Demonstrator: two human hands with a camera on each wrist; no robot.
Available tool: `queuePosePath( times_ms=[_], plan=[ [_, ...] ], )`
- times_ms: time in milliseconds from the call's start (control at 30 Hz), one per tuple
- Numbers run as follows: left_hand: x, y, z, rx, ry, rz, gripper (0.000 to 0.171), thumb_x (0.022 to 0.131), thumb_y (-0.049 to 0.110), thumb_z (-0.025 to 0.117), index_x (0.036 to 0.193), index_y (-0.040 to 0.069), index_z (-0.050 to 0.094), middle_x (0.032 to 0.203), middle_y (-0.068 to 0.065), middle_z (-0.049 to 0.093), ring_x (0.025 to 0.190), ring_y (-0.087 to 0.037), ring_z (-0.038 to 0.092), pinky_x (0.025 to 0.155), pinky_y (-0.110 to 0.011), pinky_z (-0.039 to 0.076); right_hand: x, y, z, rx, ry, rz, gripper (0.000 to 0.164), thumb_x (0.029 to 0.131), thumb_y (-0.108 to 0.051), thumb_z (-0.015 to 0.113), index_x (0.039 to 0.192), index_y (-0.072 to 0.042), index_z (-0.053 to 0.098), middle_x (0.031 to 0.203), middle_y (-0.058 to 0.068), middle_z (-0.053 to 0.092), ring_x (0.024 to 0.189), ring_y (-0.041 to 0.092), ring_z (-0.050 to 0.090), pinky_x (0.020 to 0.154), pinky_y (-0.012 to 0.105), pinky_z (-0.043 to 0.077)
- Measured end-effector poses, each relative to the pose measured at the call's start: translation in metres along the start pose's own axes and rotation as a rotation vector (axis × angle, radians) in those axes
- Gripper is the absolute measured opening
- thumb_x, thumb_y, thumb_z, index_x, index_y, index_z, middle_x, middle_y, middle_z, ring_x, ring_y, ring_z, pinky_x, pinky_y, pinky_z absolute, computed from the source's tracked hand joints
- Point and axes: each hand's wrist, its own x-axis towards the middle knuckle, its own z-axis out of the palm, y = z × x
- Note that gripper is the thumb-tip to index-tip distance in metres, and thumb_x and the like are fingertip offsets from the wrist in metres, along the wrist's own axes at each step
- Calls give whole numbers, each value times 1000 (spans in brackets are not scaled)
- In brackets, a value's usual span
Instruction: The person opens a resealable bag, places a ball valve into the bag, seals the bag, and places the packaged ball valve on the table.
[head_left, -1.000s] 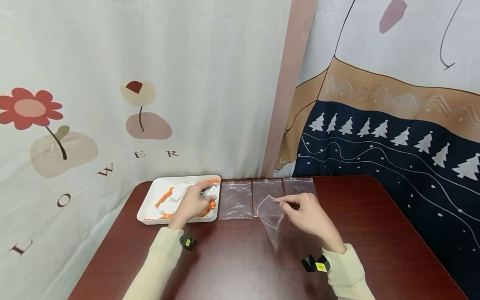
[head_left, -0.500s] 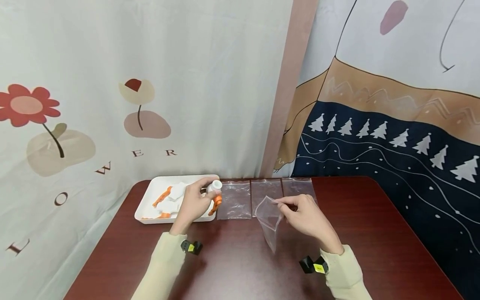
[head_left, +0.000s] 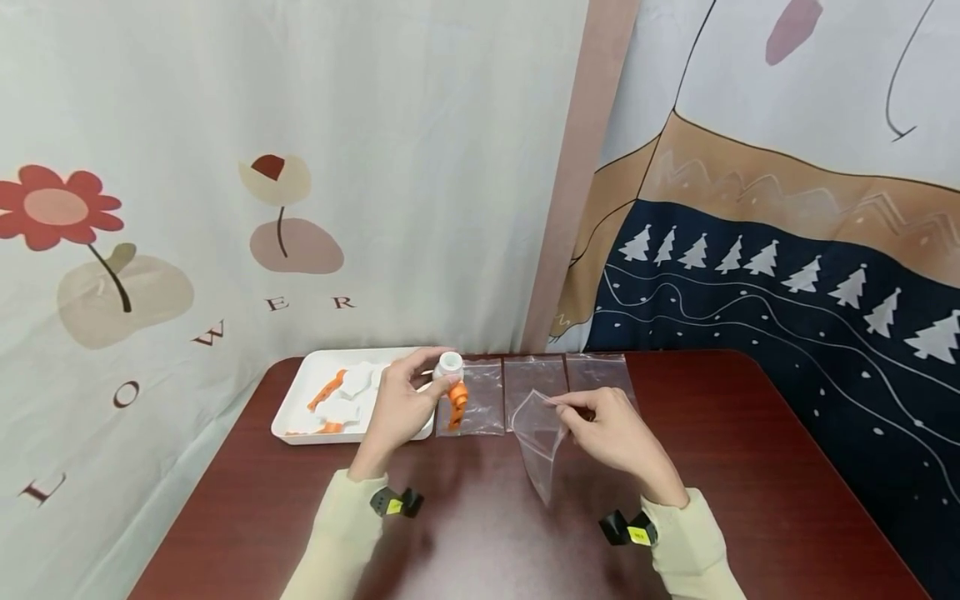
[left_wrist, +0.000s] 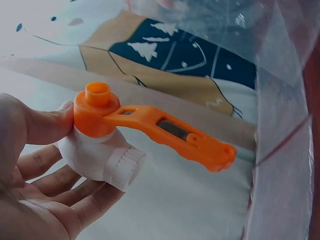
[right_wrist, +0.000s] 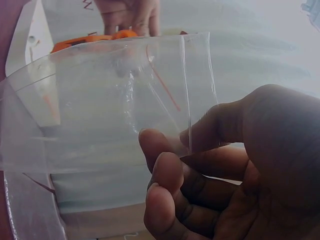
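Filling the space behind the white tray (head_left: 296, 438), a printed curtain (head_left: 420, 167) runs past the frame's edges. The dark red table (head_left: 720, 433) carries the tray and stretches well out to its right, its near edge out of view. Three flat clear bags (head_left: 487, 408) lie in a row right of the tray, the first just beside it; the farther two are partly covered.

Well apart from the tray on that side, the right hand (head_left: 615, 425) pinches the edge of a hanging clear bag (head_left: 538, 446) between thumb and fingertips. At the tray's right edge, the left hand (head_left: 401, 408) grips a white valve (left_wrist: 92, 152), which stands clear of the tray with its orange handle (left_wrist: 172, 132) slanting down over the first flat bag. Other fittings (head_left: 356, 379) lie inside the tray, overlapping too much for a sure count.

The step in hand looks like bringing valve and hanging bag together; the next move seems to call for lining the valve up with the mouth. How wide that mouth gapes is hard to judge through clear film, which also blurs the left hand's fingers from the right wrist.
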Motion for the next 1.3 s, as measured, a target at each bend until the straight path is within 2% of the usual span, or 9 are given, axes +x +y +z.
queuePosePath(
  times_ms=[133, 300, 400, 600, 733, 833, 1033, 1200, 1300],
  plan=[
    [-2, 9, 4, -64, -9, 2, 35, 87, 0, 78, 121, 4, 72, 117, -16, 74, 108, -28, 72, 93, -33, 59, 0, 1, 1, -4, 2, 0, 28, 99, -13, 58, 114, -23, 79, 63, -3, 65, 49, 10, 45, 44, 23, 31],
    [-6, 21, 8, -125, -5, -22, 36, 88, 1, 78, 123, 5, 71, 118, -15, 74, 105, -17, 71, 91, -27, 59, -1, 1, 2, -5, -7, 3, 27, 99, -13, 58, 115, -20, 79, 62, -5, 63, 50, 10, 45, 44, 22, 31],
    [-8, 28, 9, -165, 0, -14, 37, 88, 0, 77, 124, 5, 71, 119, -15, 73, 103, -13, 70, 87, -23, 58, -1, 0, 2, 2, -16, 2, 27, 100, -13, 58, 116, -17, 79, 62, -3, 64, 51, 10, 46, 44, 22, 31],
    [-13, 40, 12, -252, 6, 57, 38, 89, -5, 74, 126, -2, 67, 125, -18, 71, 110, -11, 68, 92, -23, 57, 0, 0, 3, -6, -26, 3, 26, 100, -14, 59, 117, -17, 78, 61, -6, 63, 51, 9, 46, 45, 23, 31],
    [-17, 46, 14, -290, 41, 103, 39, 88, -8, 74, 125, -3, 66, 124, -21, 71, 111, -12, 69, 94, -24, 57, 0, 0, 4, -5, -25, 1, 26, 99, -13, 59, 116, -19, 79, 61, -4, 63, 51, 9, 46, 45, 23, 32],
    [-20, 49, 15, -311, 66, 155, 40, 87, -10, 73, 126, -3, 65, 123, -25, 70, 110, -13, 70, 94, -24, 57, 1, 0, 5, 0, -25, -11, 26, 99, -13, 59, 115, -20, 79, 62, -2, 64, 50, 9, 47, 45, 23, 32],
    [-24, 55, 20, -361, 76, 282, 40, 87, -13, 71, 126, -8, 63, 121, -33, 67, 113, -14, 71, 98, -26, 56, 1, 0, 7, -11, -26, -26, 25, 100, -13, 60, 115, -16, 79, 59, -6, 60, 49, 8, 44, 44, 22, 32],
    [-27, 59, 25, -404, 59, 336, 38, 88, -13, 70, 126, -10, 62, 121, -26, 70, 112, -15, 71, 97, -26, 57, 1, -3, 7, -14, -35, -11, 25, 100, -16, 60, 116, -20, 79, 58, -7, 58, 49, 9, 43, 44, 23, 32],
    [-30, 61, 29, -429, 30, 325, 38, 89, -12, 70, 126, -11, 61, 122, -23, 71, 113, -15, 70, 97, -27, 57, 0, -4, 8, -12, -44, -11, 25, 100, -16, 60, 115, -21, 79, 57, -6, 56, 48, 9, 42, 44, 23, 31]
  ],
)
